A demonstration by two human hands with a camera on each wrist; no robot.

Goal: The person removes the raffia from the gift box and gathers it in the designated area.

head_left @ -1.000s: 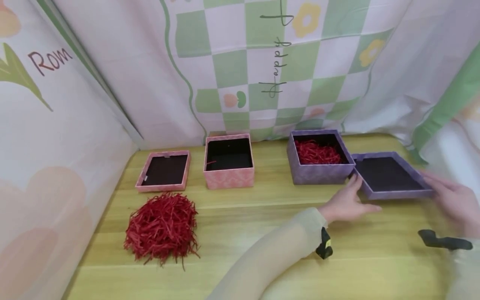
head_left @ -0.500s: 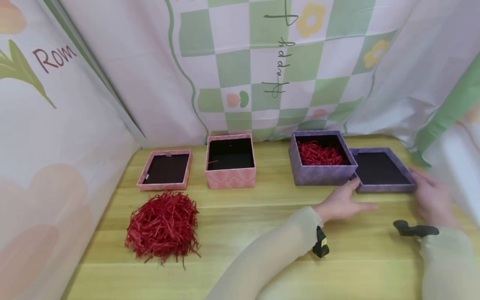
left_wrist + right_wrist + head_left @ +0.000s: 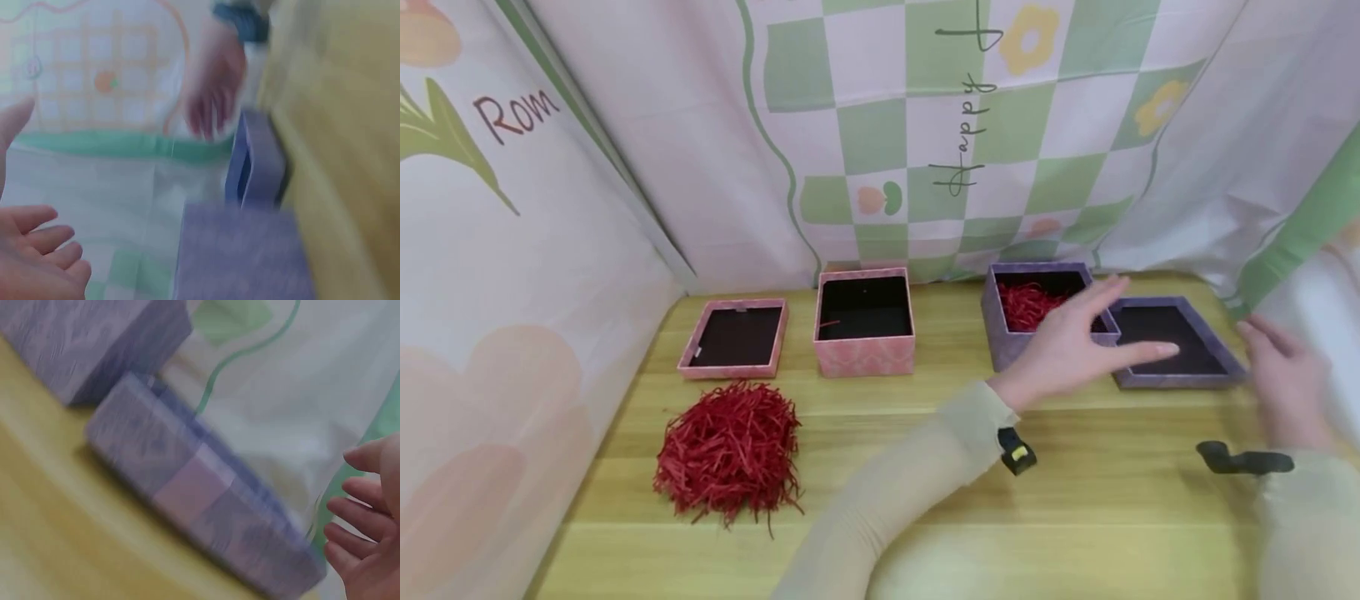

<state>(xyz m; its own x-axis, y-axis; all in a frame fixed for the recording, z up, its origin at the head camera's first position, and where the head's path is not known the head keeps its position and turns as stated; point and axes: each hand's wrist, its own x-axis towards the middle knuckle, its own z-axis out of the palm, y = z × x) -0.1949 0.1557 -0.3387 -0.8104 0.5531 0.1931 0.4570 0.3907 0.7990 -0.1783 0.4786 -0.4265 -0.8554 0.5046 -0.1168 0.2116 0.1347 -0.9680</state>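
A purple box (image 3: 996,329) holds red shredded paper (image 3: 1024,307). Next to it on the right lies a purple lid (image 3: 1180,380), inside facing up, its left end near the box. My left hand (image 3: 1063,350) hovers in front of and over the box's right part with fingers and thumb spread, holding nothing; it hides part of the box and lid. Just off the lid's right side is my right hand (image 3: 1288,383), fingers loosely bent. In the right wrist view, a gap shows between this hand (image 3: 369,519) and the lid (image 3: 140,434).
Left of the purple box stands a pink box (image 3: 865,358), with a strand of red paper inside. A pink lid (image 3: 730,372) lies farther left. In front of that lid is a heap of red shredded paper (image 3: 730,450). A patterned curtain (image 3: 880,133) hangs behind the table.
The purple lid slid left toward the purple box with my right hand, which has since let go and moved slightly right. My left hand has risen from the box's lower right corner.
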